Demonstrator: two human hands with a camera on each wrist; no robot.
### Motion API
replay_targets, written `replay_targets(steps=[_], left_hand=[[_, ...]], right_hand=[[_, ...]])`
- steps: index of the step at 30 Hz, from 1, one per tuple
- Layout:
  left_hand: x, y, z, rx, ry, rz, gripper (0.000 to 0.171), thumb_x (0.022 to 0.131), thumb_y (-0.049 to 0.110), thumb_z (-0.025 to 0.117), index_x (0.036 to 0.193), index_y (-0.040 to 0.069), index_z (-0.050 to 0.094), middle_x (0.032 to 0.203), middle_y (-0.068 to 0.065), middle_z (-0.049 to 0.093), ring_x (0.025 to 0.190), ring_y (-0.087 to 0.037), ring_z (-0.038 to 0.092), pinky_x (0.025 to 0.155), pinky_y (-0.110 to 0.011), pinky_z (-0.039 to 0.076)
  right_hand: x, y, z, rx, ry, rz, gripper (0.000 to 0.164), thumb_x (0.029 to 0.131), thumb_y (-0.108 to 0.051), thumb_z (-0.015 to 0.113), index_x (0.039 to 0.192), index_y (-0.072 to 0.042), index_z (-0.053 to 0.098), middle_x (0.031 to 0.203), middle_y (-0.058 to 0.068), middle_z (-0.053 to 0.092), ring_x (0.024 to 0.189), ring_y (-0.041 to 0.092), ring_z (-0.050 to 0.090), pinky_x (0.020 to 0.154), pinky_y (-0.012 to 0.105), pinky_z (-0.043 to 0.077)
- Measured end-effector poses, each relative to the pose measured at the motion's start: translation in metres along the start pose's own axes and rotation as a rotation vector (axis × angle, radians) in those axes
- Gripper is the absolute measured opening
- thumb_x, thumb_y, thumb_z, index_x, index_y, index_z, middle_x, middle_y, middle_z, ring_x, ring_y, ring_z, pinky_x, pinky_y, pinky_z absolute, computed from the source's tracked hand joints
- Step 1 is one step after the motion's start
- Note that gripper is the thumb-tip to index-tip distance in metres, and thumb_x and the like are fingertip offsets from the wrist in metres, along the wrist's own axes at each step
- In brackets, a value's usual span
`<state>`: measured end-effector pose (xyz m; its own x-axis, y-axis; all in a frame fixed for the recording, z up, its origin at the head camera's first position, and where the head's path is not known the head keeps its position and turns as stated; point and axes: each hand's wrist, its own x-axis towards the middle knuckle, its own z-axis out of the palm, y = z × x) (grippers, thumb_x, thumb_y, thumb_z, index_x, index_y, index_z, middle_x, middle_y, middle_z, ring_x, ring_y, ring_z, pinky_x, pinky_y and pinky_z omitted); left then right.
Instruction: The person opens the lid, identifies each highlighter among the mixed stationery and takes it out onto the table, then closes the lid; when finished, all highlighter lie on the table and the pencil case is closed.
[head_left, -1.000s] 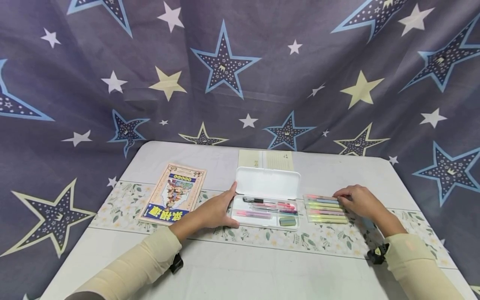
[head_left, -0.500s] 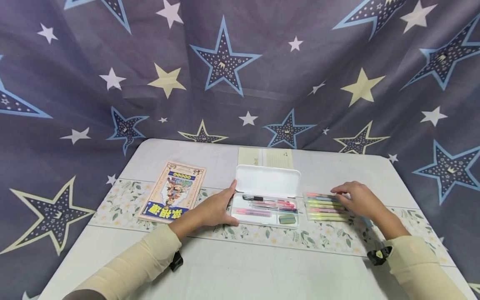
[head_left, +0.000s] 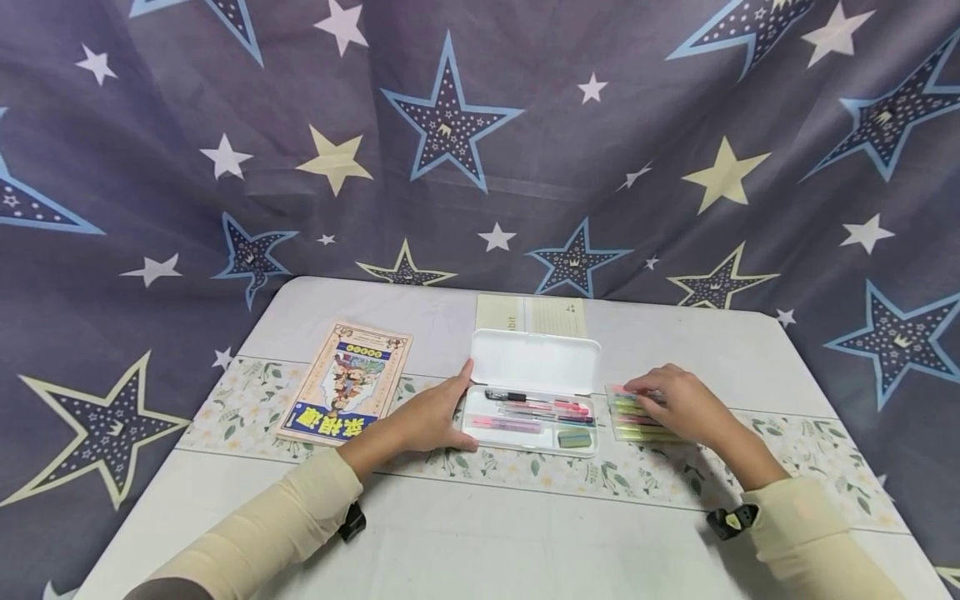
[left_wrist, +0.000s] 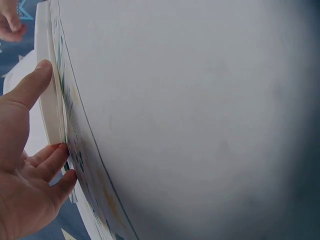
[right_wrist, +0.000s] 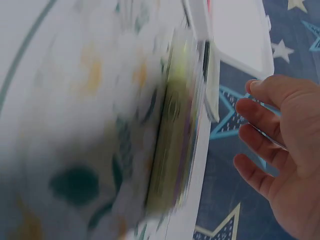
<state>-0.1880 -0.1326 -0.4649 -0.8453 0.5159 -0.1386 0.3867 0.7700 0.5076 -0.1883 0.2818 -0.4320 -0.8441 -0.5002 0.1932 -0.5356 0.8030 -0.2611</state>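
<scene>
A white pencil case (head_left: 536, 364) lies with its lid raised, holding several pens (head_left: 517, 412) and a small green block (head_left: 574, 439). My left hand (head_left: 431, 414) holds its left end, the thumb along the front edge and the fingers around the side; the left wrist view shows this hand (left_wrist: 30, 145) against the case wall. To the right lies a flat clear pack of highlighters (head_left: 626, 421). Over its right part hovers my right hand (head_left: 678, 402), fingers loosely bent. In the right wrist view this hand (right_wrist: 285, 130) holds nothing and stands apart from the pack (right_wrist: 172, 135).
A comic-style book (head_left: 347, 385) lies left of the case. Behind the raised lid is a pale notebook (head_left: 531, 314). A floral runner (head_left: 525, 479) crosses the white table (head_left: 570, 542), and a star-patterned curtain (head_left: 480, 217) hangs at the far edge.
My right hand lifts a little off the highlighter pack's right end, then shifts left over the pack. The left hand keeps its place on the pencil case.
</scene>
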Motion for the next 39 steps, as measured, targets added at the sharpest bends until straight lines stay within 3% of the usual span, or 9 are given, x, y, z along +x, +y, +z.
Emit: replay_targets(steps=[10, 19, 26, 33, 39], left_hand=[[-0.001, 0.002, 0.000, 0.003, 0.002, -0.005, 0.136, 0.076, 0.055, 0.086, 0.164, 0.011, -0.007, 0.169, -0.011, 0.024, 0.154, -0.028, 0.032, 0.124, -0.041, 0.032], [-0.001, 0.001, -0.001, 0.011, 0.003, -0.016, 0.137, 0.075, 0.056, 0.086, 0.164, 0.014, -0.009, 0.170, -0.011, 0.023, 0.154, -0.027, 0.031, 0.125, -0.041, 0.031], [0.000, 0.001, 0.000, -0.003, -0.001, -0.001, 0.136, 0.076, 0.055, 0.086, 0.164, 0.012, -0.009, 0.170, -0.011, 0.022, 0.154, -0.027, 0.030, 0.125, -0.041, 0.031], [0.000, 0.000, 0.001, 0.006, 0.010, 0.010, 0.136, 0.076, 0.054, 0.086, 0.164, 0.010, -0.007, 0.169, -0.012, 0.026, 0.153, -0.028, 0.034, 0.123, -0.041, 0.033], [0.000, -0.001, 0.001, 0.005, 0.009, 0.012, 0.136, 0.075, 0.055, 0.086, 0.164, 0.010, -0.007, 0.168, -0.012, 0.029, 0.152, -0.028, 0.035, 0.123, -0.042, 0.034]], right_hand=[[0.011, -0.031, 0.015, 0.029, -0.024, -0.041, 0.021, 0.094, -0.011, 0.072, 0.114, -0.014, 0.078, 0.095, -0.005, 0.074, 0.095, 0.019, 0.066, 0.080, 0.041, 0.055], [0.024, -0.059, 0.027, 0.019, -0.047, -0.113, 0.021, 0.096, -0.017, 0.071, 0.115, -0.017, 0.079, 0.105, -0.001, 0.078, 0.102, 0.021, 0.068, 0.087, 0.044, 0.057], [0.031, -0.076, 0.036, 0.045, -0.058, -0.185, 0.023, 0.096, -0.016, 0.069, 0.117, -0.017, 0.078, 0.101, -0.004, 0.076, 0.094, 0.015, 0.066, 0.078, 0.036, 0.054], [0.036, -0.089, 0.046, 0.041, -0.053, -0.264, 0.020, 0.094, -0.015, 0.071, 0.113, -0.015, 0.078, 0.107, -0.001, 0.078, 0.099, 0.019, 0.069, 0.087, 0.039, 0.057], [0.041, -0.099, 0.056, 0.031, -0.067, -0.239, 0.017, 0.093, -0.017, 0.072, 0.106, -0.024, 0.080, 0.102, -0.008, 0.078, 0.083, 0.008, 0.061, 0.074, 0.028, 0.051]])
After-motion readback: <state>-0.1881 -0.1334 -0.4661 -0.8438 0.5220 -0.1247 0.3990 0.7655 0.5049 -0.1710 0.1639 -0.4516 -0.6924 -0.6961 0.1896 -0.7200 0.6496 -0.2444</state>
